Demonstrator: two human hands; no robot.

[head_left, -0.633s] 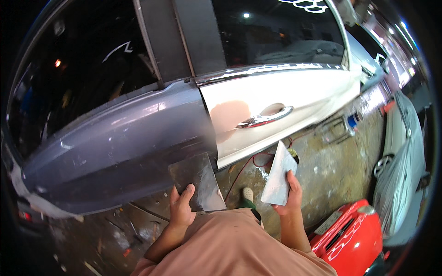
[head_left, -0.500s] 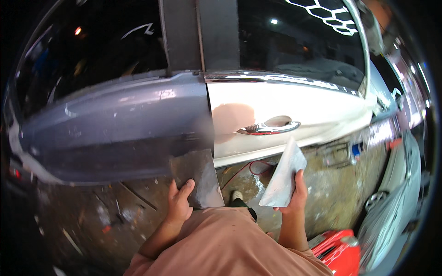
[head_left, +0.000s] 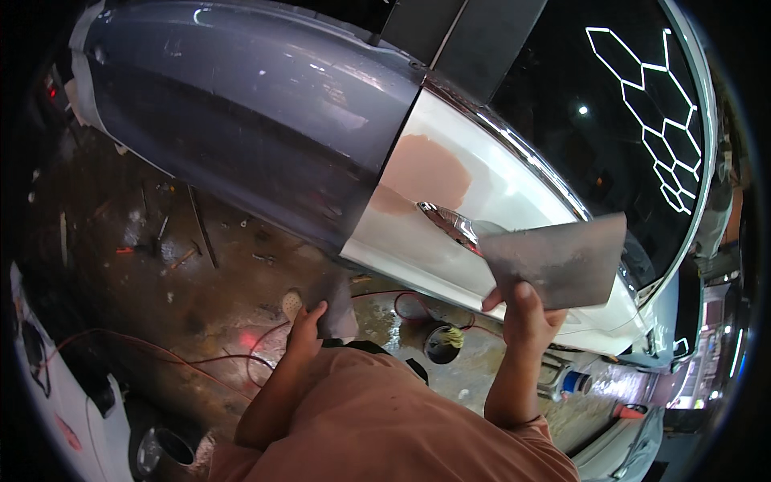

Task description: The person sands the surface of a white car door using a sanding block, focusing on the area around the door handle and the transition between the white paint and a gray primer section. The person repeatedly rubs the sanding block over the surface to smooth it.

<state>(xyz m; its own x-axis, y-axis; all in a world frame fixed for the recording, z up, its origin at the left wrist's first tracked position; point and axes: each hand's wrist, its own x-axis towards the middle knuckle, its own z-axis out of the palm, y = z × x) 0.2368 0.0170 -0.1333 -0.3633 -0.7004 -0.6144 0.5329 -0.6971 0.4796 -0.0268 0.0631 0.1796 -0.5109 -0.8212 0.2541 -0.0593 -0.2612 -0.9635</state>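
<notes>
My right hand (head_left: 528,321) is raised, its thumb pressed on the face of a grey rectangular sheet that looks like sandpaper (head_left: 562,261). That sheet covers part of the chrome door handle (head_left: 450,225) and the white car door (head_left: 385,241) behind it. Low and close to my body, my left hand (head_left: 305,331) grips a darker sandpaper sheet (head_left: 337,309), slightly blurred. A pinkish-brown patch (head_left: 438,165) lies on the white door ahead of the handle. Left of the door seam stretches a matte grey car panel (head_left: 257,104).
A bucket (head_left: 442,344) with something yellowish in it stands on the wet floor below the door. Reddish hoses (head_left: 265,357) loop across the floor. Scraps and a thin strip (head_left: 203,229) lie at the left. A white car part (head_left: 72,377) edges in at lower left.
My view has turned, so the car now slants down to the right. The right hand has risen and its sheet now shows a grey face. The left hand's sheet has dropped lower.
</notes>
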